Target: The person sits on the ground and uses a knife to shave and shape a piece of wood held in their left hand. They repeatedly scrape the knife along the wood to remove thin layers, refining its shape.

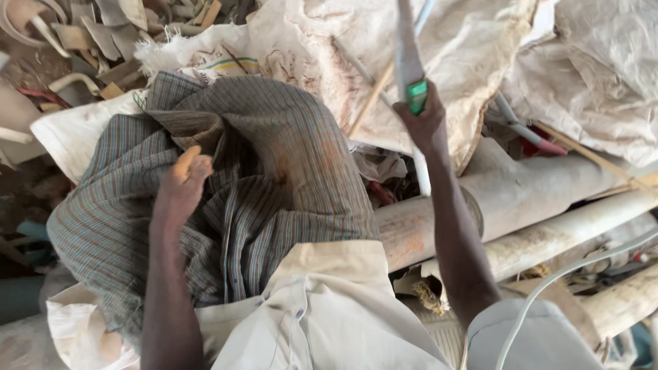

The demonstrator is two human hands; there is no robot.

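My right hand [423, 120] is raised and closed around a long pale pipe-like piece [407, 48] with a green band, which runs up out of the top of the view. My left hand [184, 179] rests over my lap, closed on a small tan piece [184, 162] of which only the tip shows. Under the left hand lies the striped cloth [274, 171] wrapped over my legs. My light shirt [322, 308] fills the bottom of the view.
Thick dirty white pipes [534, 199] lie side by side at the right. Pale woven sacks [466, 41] are heaped behind. Broken plastic scraps [82, 34] are piled at the top left. A thin white cable [562, 274] curves across the lower right.
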